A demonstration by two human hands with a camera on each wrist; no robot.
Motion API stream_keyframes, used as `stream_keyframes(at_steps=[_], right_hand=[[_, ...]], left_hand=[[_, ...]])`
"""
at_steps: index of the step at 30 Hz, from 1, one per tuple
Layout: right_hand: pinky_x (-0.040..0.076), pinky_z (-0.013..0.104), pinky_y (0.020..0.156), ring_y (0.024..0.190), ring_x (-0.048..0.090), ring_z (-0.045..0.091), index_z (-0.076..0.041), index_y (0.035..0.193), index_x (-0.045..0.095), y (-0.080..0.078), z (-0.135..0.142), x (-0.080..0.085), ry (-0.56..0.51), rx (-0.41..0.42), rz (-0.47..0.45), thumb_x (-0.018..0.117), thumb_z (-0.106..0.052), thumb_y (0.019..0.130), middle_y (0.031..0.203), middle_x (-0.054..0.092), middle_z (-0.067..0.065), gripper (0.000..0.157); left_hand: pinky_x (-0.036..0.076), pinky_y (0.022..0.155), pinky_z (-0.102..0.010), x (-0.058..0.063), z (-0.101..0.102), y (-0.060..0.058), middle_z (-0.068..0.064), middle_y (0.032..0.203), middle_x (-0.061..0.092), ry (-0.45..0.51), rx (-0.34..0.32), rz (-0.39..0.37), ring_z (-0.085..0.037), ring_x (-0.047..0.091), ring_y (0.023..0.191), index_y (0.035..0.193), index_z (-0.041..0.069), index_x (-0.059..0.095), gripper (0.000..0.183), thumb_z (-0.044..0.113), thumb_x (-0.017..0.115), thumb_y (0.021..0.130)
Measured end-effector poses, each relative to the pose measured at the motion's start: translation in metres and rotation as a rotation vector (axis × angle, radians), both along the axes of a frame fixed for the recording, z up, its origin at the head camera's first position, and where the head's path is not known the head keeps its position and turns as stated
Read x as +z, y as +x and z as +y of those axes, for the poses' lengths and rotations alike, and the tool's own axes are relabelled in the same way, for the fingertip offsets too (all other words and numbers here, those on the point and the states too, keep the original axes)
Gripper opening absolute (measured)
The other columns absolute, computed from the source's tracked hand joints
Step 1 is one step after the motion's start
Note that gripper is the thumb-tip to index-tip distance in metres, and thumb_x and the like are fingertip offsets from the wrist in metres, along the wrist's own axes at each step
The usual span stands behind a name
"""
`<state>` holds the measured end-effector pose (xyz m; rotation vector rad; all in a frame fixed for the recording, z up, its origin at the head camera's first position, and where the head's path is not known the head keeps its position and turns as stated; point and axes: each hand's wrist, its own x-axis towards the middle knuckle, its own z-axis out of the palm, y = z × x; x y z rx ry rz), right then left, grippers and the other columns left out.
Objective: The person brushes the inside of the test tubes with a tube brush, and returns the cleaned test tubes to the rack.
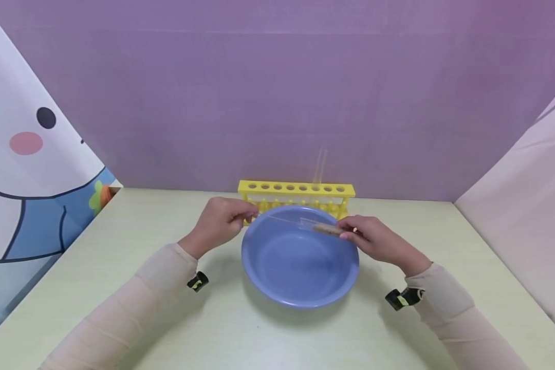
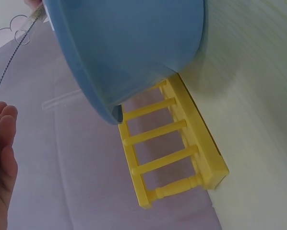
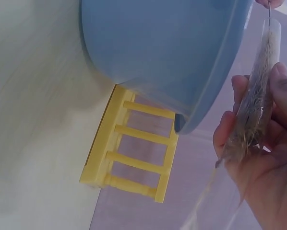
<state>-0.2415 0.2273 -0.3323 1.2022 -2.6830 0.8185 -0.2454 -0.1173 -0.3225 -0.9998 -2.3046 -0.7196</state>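
My left hand (image 1: 219, 224) pinches the twisted wire handle of a test tube brush (image 2: 10, 61) to the left of the blue basin (image 1: 300, 264). The wire runs right into the mouth of a clear test tube (image 1: 307, 223). My right hand (image 1: 376, 239) grips this tube around its closed-end half, tilted over the basin's far right part. In the right wrist view the brush's pale brown bristles (image 3: 255, 103) fill much of the tube. Fingers cover part of the tube there.
Behind the basin stands a yellow test tube rack (image 1: 277, 189). Another clear test tube (image 1: 320, 167) stands upright in it, right of centre. All rest on a pale table (image 1: 166, 329) before a purple backdrop (image 1: 277, 92).
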Motion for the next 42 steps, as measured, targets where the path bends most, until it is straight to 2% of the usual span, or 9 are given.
stream_keyframes(at_steps=[9, 17, 28, 33, 38, 42], right_hand=[[0.044, 0.024, 0.060, 0.068, 0.048, 0.006, -0.002, 0.102, 0.063, 0.000, 0.003, 0.001, 0.004, 0.003, -0.081, 0.057, -0.010, 0.092, 0.085, 0.062, 0.005, 0.014], [0.047, 0.025, 0.064, 0.073, 0.055, 0.016, -0.001, 0.104, 0.063, -0.001, 0.006, -0.002, 0.014, 0.005, -0.112, 0.056, -0.011, 0.092, 0.090, 0.065, 0.008, 0.017], [0.045, 0.023, 0.060, 0.069, 0.050, 0.006, -0.003, 0.102, 0.063, -0.002, 0.011, -0.001, -0.020, 0.059, -0.175, 0.054, -0.010, 0.094, 0.090, 0.063, 0.007, 0.014], [0.046, 0.023, 0.061, 0.069, 0.052, 0.010, -0.004, 0.103, 0.063, -0.004, 0.013, -0.001, -0.018, 0.068, -0.191, 0.053, -0.011, 0.095, 0.090, 0.064, 0.006, 0.015], [0.048, 0.024, 0.064, 0.073, 0.054, 0.006, -0.005, 0.103, 0.062, -0.005, 0.017, -0.001, -0.005, 0.071, -0.208, 0.052, -0.012, 0.096, 0.091, 0.064, 0.005, 0.014], [0.049, 0.026, 0.065, 0.074, 0.055, 0.013, -0.002, 0.104, 0.062, -0.007, 0.019, 0.001, -0.014, 0.091, -0.260, 0.051, -0.011, 0.096, 0.089, 0.062, 0.005, 0.016]], left_hand=[[0.051, 0.057, -0.025, -0.001, -0.005, 0.001, -0.003, 0.074, 0.071, -0.026, 0.001, 0.052, -0.012, 0.063, 0.061, 0.084, 0.005, 0.074, 0.030, -0.013, 0.052, 0.075], [0.049, 0.055, -0.023, -0.001, -0.008, 0.003, -0.002, 0.072, 0.070, -0.029, -0.004, 0.080, -0.010, 0.062, 0.059, 0.082, 0.006, 0.074, 0.030, -0.014, 0.053, 0.074], [0.047, 0.052, -0.020, 0.000, -0.013, 0.004, -0.001, 0.074, 0.071, -0.040, 0.002, 0.105, -0.010, 0.064, 0.059, 0.084, 0.007, 0.074, 0.031, -0.014, 0.053, 0.075], [0.045, 0.050, -0.020, 0.000, -0.014, 0.002, -0.002, 0.074, 0.071, -0.042, -0.011, 0.124, -0.010, 0.063, 0.058, 0.084, 0.006, 0.073, 0.031, -0.014, 0.052, 0.074], [0.043, 0.048, -0.020, 0.002, -0.015, -0.001, -0.001, 0.072, 0.070, -0.039, -0.030, 0.149, -0.009, 0.061, 0.057, 0.082, 0.006, 0.073, 0.034, -0.015, 0.049, 0.072], [0.044, 0.049, -0.020, 0.006, -0.015, -0.001, -0.002, 0.073, 0.070, -0.041, -0.024, 0.131, -0.009, 0.060, 0.057, 0.083, 0.006, 0.074, 0.034, -0.015, 0.050, 0.072]])
